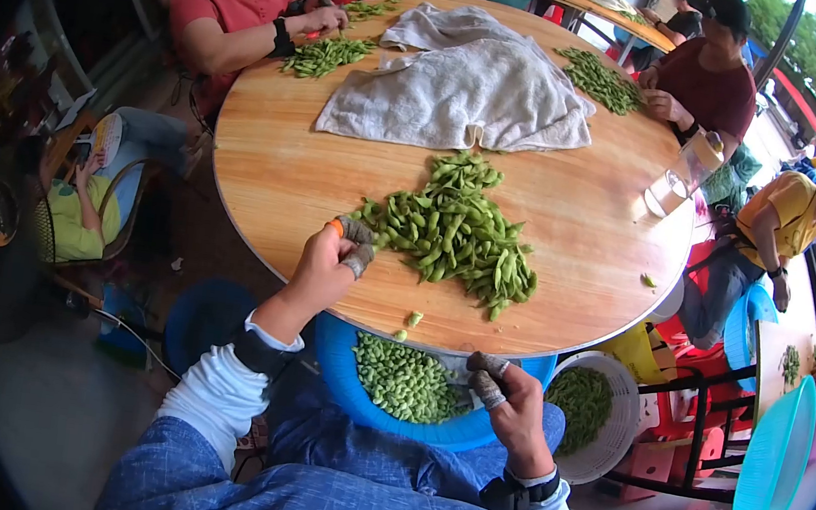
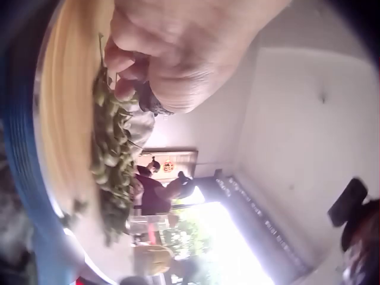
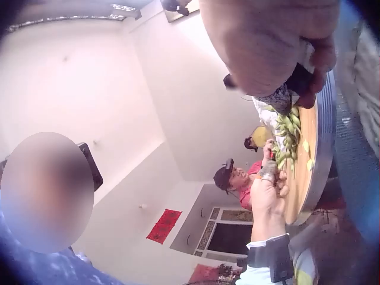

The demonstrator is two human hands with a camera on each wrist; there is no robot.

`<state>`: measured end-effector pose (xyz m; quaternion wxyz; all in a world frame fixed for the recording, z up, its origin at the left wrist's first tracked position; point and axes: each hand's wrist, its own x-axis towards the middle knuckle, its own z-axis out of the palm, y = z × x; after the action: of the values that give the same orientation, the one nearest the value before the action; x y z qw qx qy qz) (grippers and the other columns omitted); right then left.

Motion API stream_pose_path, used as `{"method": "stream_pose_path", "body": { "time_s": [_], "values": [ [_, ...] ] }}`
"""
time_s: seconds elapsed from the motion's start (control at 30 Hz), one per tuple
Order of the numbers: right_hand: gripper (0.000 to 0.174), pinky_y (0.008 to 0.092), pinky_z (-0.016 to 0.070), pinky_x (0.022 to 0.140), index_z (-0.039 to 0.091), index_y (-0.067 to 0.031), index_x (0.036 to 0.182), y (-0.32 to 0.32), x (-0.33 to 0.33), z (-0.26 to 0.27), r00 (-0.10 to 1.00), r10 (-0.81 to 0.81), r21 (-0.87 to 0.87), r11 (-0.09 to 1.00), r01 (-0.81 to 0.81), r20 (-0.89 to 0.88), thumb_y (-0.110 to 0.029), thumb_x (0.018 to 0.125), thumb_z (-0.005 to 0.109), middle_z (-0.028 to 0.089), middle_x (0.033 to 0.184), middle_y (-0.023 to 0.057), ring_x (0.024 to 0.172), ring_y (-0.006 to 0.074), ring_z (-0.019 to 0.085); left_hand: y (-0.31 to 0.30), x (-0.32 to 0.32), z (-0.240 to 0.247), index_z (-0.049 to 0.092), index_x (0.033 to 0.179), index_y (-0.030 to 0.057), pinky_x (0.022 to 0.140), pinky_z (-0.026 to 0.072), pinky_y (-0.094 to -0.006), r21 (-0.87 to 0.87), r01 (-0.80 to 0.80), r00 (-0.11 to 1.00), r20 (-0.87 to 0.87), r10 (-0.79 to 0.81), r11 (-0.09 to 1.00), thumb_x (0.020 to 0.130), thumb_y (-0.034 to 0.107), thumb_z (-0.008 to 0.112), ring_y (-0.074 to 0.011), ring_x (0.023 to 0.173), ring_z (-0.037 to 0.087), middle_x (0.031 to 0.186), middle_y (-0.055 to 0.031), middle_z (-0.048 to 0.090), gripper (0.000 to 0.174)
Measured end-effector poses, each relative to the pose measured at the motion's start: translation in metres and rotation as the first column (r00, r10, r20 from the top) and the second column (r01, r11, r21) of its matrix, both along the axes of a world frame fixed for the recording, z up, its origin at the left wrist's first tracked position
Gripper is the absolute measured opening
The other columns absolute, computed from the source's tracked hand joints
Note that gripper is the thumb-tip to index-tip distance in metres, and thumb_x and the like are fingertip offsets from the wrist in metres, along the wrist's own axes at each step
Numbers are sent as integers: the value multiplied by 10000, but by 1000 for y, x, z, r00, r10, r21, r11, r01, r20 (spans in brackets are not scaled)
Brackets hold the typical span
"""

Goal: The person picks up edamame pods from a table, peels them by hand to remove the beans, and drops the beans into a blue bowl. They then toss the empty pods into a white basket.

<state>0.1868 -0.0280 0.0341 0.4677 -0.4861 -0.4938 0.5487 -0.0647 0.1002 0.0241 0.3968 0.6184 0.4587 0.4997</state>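
Observation:
Green pods [image 1: 456,230] lie heaped on the round wooden table [image 1: 277,170]. At the heap's left edge my left hand [image 1: 321,270] reaches in with bent fingers, a gap between its covered thumb and fingertip; the left wrist view shows the hand [image 2: 178,53] right beside the pods [image 2: 110,148]. Over the right side of a blue basin [image 1: 335,368], my right hand [image 1: 518,419] has its covered thumb and finger bent close together. Whether anything is between them is unclear. Shelled green beans [image 1: 404,381] lie in the basin, below the table edge.
A grey cloth [image 1: 467,91] covers the table's middle, near two other pod piles [image 1: 325,56] [image 1: 599,80]. A clear jar [image 1: 672,189] stands at the right. Beside my right hand is a white basket [image 1: 627,411] holding pods. Several people sit around.

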Motion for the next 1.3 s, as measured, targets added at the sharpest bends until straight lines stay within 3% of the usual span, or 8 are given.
{"method": "stream_pose_path", "body": {
  "time_s": [0.1,0.13,0.23,0.43,0.9,1.1,1.2,1.3],
  "values": [
    [247,221,414,747,526,50,1025,6,-9,13,993,91,-61,994,-95,-71,-79,815,536,575,902,33,823,91,515,-37,17,43,481,900,66,449,337,-163,-403,343,858,502,-108,848,798,45,508,-57,531,456,650,-3,507,108],
    [254,223,410,757,522,48,1032,8,-12,18,989,114,-70,990,-122,-97,-87,818,535,572,908,31,831,91,512,-46,25,41,490,904,61,401,266,-161,-407,353,847,521,-104,842,789,98,538,-54,473,397,623,-35,509,129],
    [288,211,400,731,510,23,1062,11,-17,25,969,147,-111,979,-171,-197,-139,826,535,563,905,7,817,75,502,-68,39,37,490,911,58,414,283,-169,-386,536,746,633,-207,751,768,100,567,-64,491,419,628,-28,506,168],
    [209,162,354,556,561,-29,948,5,-12,20,911,134,-136,970,-201,-390,-194,822,533,583,783,-16,643,27,473,-86,53,32,493,943,36,470,333,-150,-344,665,680,646,-347,662,783,104,568,-39,559,455,694,1,527,190],
    [163,171,343,529,560,-19,897,0,-16,28,892,87,-205,959,-196,-444,-153,807,535,562,738,-9,611,40,456,-89,55,45,526,917,23,544,361,-149,-370,727,656,625,-424,579,785,114,583,-15,625,468,734,25,537,170],
    [140,166,346,540,558,-10,912,-1,-18,15,867,22,-212,966,-147,-497,-94,803,534,571,758,-9,627,34,466,-88,57,30,517,926,23,475,369,-171,-383,763,611,688,-390,520,774,157,599,-37,547,468,652,24,519,219],
    [142,164,355,550,559,-11,913,-1,-16,17,925,-14,-136,990,-41,-379,-105,809,535,578,768,-7,637,34,481,-94,66,28,506,930,4,482,399,-209,-348,548,810,447,-379,761,765,154,592,-85,541,496,654,-20,535,240],
    [151,168,377,573,561,-10,912,-1,-16,25,947,-9,-77,997,-17,-320,-123,816,535,585,778,-2,659,43,502,-96,67,46,498,931,-16,569,436,-257,-118,435,843,-293,-450,892,759,116,565,-166,616,540,721,-95,555,227]
  ]
}}
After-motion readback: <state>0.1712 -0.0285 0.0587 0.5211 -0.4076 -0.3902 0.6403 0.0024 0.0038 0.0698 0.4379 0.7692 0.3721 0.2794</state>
